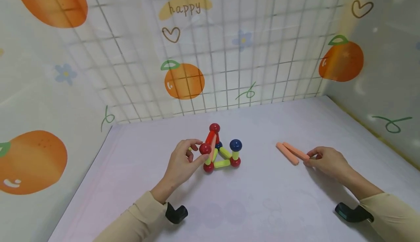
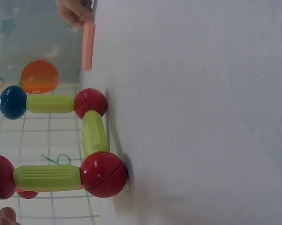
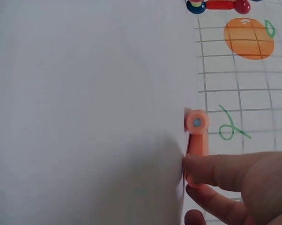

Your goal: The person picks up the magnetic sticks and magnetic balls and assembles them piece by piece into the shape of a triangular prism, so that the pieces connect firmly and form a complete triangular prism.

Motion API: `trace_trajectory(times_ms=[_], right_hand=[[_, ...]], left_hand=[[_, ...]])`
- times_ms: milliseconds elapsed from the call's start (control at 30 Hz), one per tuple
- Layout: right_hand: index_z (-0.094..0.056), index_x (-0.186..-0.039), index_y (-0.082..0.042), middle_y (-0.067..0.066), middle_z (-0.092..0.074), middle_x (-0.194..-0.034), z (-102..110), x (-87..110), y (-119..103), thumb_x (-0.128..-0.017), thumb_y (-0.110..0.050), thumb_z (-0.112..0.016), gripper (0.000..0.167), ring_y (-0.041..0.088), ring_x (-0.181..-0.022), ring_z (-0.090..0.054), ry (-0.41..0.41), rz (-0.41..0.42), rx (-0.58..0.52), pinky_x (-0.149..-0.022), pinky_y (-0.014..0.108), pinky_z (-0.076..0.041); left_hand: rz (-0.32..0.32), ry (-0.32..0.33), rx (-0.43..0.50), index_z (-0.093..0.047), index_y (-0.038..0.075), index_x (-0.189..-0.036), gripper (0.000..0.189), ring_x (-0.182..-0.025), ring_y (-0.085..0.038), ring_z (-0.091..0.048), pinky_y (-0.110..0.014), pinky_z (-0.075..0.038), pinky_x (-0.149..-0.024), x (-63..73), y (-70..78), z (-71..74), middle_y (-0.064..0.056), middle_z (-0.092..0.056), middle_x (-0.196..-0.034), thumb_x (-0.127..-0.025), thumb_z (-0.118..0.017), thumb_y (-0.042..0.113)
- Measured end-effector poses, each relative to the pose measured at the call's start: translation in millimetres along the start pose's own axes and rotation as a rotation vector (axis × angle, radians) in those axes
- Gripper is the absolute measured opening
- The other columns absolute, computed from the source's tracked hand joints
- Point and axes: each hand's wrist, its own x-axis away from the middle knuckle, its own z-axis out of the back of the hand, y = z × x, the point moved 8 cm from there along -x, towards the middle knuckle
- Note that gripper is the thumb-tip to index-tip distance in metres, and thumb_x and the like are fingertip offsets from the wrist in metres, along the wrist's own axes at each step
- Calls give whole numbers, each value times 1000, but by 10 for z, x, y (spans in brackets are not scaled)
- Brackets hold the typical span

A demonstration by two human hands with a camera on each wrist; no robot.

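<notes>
My left hand [image 1: 182,161] pinches a red ball [image 1: 205,148] at the near-left upper corner of a magnetic stick-and-ball structure. Yellow-green sticks [image 2: 47,178] join red balls [image 2: 103,174] along its base. A dark blue ball [image 1: 235,145] tops an upright stick on the right; another red ball [image 1: 214,128] sits highest, above red sticks [image 1: 209,137]. Over on the right, my right hand [image 1: 329,161] pinches the near end of a salmon-coloured magnetic stick [image 1: 295,150] on the table. A second salmon stick [image 1: 287,154] lies against it, their far ends close together.
The structure and loose sticks stand on a pale cloth-covered table [image 1: 256,205]. Behind it rises a white wire grid [image 1: 137,88] under a sheer curtain printed with oranges. More curtain hangs at left and right. Each wrist wears a black device [image 1: 176,213].
</notes>
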Motion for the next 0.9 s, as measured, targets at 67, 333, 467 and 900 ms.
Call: trace_trajectory(times_ms=[67,333,467,900], right_hand=[[-63,-114,6,13,-58,-88,3,-4,9,-85,-29,-73,47,23,-77,-48,6,2,-8,-59,31,-35],[-60,-128,-1,15,-59,-101,52,22,-14,-92,-50,-63,61,22,-84,-46,14,-18,-114,-61,28,-36],[-55,-135,-5,7,-54,-108,75,31,-136,-91,-56,-60,68,22,-95,-44,6,-29,-267,-70,32,-38],[-68,-112,-20,-12,-57,-88,-242,297,-1090,-93,-26,-68,21,13,-77,-43,-163,153,-799,-72,32,-35]], left_hand=[[-3,-2,-2,-64,18,-120,41,-66,-14,-45,-21,-40,-58,-7,4,4,-5,-57,-98,-83,-79,23],[7,-17,14,-65,19,-119,40,-66,-14,-46,-21,-39,-58,-11,-12,-2,-7,-58,-99,-83,-79,22],[0,-15,13,-65,19,-119,39,-66,-14,-46,-21,-40,-58,-16,-16,-13,-7,-58,-99,-83,-79,23],[-11,-4,-3,-64,19,-119,38,-66,-14,-46,-21,-39,-57,-3,-14,0,-6,-58,-99,-84,-78,25]])
